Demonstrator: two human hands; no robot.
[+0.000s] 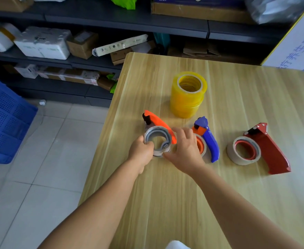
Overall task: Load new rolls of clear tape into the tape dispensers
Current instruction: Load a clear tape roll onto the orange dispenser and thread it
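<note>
My left hand (pixel 140 151) grips near rim of spent grey-cored tape roll (pixel 158 141) in orange-handled dispenser (pixel 158 123), near left edge of pale wood counter (pixel 219 203). My right hand (pixel 186 150) rests on roll's right side, fingers spread and relaxed. Stack of yellowish clear tape rolls (pixel 188 95) stands just beyond. Blue-handled dispenser (pixel 208 139) and red dispenser (pixel 266 148) lie to right.

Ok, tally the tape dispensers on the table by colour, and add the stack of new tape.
Orange dispenser: 1, with the left hand gripping its spent roll
Blue dispenser: 1
Red dispenser: 1
Yellowish stack of tape rolls: 1
Total: 4
</note>
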